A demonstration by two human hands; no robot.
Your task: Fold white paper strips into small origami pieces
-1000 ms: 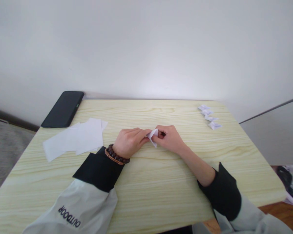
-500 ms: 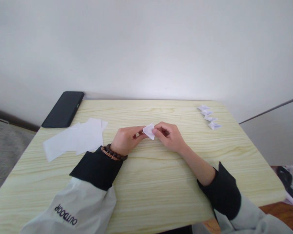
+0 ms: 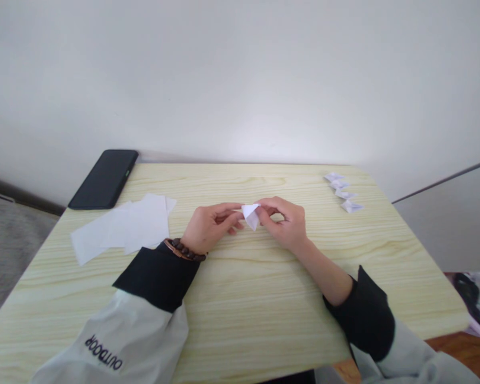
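A small folded piece of white paper is held up between my two hands over the middle of the table. My left hand pinches its left edge with thumb and fingers. On the other side, my right hand grips the paper's upper right corner between thumb and forefinger. A fold shows across the paper, and its lower point hangs downward. The paper's back and the fingertips behind it are hidden.
Several loose white sheets overlap on the table's left. Behind them lies a black tablet-like device. Several small folded paper pieces form a row at the back right. A white wall rises behind the wooden table.
The folded paper has moved slightly right and turned, from a flat-looking diamond to a creased shape pointing down. My right hand has shifted a little right; my left fingers have changed their hold.
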